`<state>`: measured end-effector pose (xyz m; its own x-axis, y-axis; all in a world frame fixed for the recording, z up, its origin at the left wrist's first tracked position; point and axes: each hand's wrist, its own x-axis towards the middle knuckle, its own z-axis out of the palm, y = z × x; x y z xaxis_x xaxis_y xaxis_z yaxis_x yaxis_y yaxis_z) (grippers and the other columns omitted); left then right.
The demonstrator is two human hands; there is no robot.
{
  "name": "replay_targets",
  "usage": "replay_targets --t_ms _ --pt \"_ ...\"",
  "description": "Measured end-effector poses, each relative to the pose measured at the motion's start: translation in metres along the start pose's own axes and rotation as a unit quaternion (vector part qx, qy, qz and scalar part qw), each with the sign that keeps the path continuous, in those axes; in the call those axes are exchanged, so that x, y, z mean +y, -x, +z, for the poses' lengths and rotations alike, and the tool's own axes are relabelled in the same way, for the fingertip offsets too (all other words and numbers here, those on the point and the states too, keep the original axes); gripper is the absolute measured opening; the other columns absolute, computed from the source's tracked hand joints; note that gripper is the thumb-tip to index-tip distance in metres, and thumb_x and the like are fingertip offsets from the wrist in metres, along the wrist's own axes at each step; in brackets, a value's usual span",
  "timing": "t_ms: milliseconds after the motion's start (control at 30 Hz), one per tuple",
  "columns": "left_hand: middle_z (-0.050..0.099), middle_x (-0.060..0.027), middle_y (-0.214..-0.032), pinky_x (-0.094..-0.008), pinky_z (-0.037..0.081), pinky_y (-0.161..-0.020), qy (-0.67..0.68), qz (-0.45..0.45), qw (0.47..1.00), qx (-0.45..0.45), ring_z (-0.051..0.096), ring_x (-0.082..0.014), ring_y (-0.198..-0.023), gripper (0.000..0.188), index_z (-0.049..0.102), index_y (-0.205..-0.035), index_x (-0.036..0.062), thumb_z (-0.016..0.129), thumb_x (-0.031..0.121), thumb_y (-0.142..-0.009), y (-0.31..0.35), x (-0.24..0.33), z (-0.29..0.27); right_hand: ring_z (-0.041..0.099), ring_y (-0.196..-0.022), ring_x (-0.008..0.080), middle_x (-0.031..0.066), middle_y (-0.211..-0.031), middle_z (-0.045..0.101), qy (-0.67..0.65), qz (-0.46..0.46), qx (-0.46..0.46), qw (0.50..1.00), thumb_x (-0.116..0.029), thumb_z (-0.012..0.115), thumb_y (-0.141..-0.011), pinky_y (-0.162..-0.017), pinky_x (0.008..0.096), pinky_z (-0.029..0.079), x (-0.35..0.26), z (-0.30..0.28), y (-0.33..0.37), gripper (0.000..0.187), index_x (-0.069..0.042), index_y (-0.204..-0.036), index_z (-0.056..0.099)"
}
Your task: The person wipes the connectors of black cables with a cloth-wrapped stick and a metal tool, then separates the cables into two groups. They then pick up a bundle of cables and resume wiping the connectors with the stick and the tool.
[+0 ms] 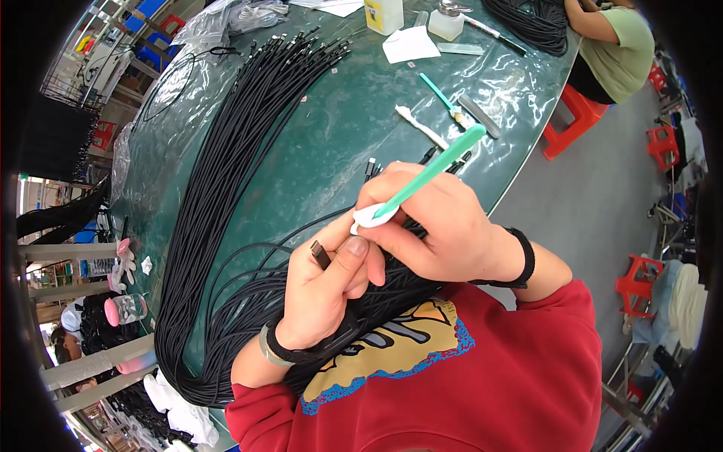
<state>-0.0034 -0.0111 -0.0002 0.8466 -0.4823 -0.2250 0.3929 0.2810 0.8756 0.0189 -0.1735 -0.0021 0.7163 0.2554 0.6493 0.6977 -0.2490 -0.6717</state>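
Note:
My left hand [320, 290] is closed round a black cable, with its metal-ended plug [320, 255] sticking up between thumb and fingers. In my right hand [444, 218] is a slanting green-handled stick [433, 169]. White cloth-like material [374, 215] surrounds its lower end, pinched by the right fingers. That white end meets the left thumb and fingertip; what lies under it is hidden. Loose black cables [248, 320] pass beneath both hands, and a few plugs [371, 167] show just beyond the right hand.
A long bundle of black cables [218, 173] lies across the green table [324, 143]. Farther off are a teal stick [437, 92], a rolled white cloth [422, 126], a grey blade-like strip [480, 115], bottles [446, 24] and a cable coil [531, 26]. A person [621, 45] sits at right.

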Motion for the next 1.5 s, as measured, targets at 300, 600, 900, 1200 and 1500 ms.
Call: replay_targets --t_ms 300,600,900,1200,1500 --pt "0.048 -0.0030 -0.062 -0.0168 0.020 -0.040 -0.003 -0.008 1.000 0.020 0.023 -0.0016 -0.044 0.035 0.039 -0.123 -0.0005 0.039 0.013 -0.090 -0.001 0.000 -0.002 0.054 -0.057 0.0139 0.0060 -0.074 0.055 0.028 -0.003 0.010 1.000 0.003 0.061 -0.071 -0.049 0.0227 0.042 -0.001 -0.004 -0.006 0.015 0.000 -0.083 0.053" --pt "0.046 -0.0004 -0.060 -0.0170 0.019 -0.039 -0.002 -0.018 1.000 0.010 0.023 -0.0013 -0.044 0.034 0.041 -0.121 -0.0006 0.040 0.015 -0.090 0.000 0.002 -0.002 0.055 -0.059 0.0125 0.0056 -0.073 0.056 -0.028 0.033 -0.004 0.999 0.002 0.060 -0.073 -0.051 0.0227 0.042 0.008 -0.006 -0.009 0.016 0.000 -0.086 0.052" --pt "0.041 0.0002 -0.056 -0.0170 0.018 -0.038 -0.004 -0.023 0.999 0.024 0.022 -0.0027 -0.044 0.032 0.046 -0.114 -0.0023 0.043 0.016 -0.088 0.000 0.005 0.000 0.055 -0.060 0.0124 0.0065 -0.073 0.056 -0.016 0.034 -0.018 0.999 0.002 0.059 -0.073 -0.051 0.0226 0.042 0.007 -0.015 -0.004 0.015 0.000 -0.086 0.052" --pt "0.045 -0.0001 -0.058 -0.0173 0.020 -0.040 -0.001 -0.026 1.000 0.000 0.024 -0.0021 -0.044 0.032 0.045 -0.115 -0.0032 0.040 0.016 -0.090 0.003 0.008 0.000 0.054 -0.061 0.0118 0.0068 -0.076 0.056 -0.018 0.034 0.000 0.999 0.003 0.059 -0.073 -0.051 0.0226 0.041 0.007 -0.012 -0.008 0.015 0.001 -0.087 0.052" --pt "0.046 0.0004 -0.057 -0.0180 0.021 -0.041 0.084 -0.048 0.995 -0.018 0.028 -0.0024 -0.045 0.028 0.051 -0.109 -0.0041 0.046 0.012 -0.087 -0.001 0.009 -0.009 0.051 -0.067 0.0093 0.0046 -0.077 0.055 -0.032 0.086 0.035 0.995 0.002 0.058 -0.074 -0.060 0.0221 0.041 0.005 -0.020 -0.008 0.015 0.001 -0.088 0.052"
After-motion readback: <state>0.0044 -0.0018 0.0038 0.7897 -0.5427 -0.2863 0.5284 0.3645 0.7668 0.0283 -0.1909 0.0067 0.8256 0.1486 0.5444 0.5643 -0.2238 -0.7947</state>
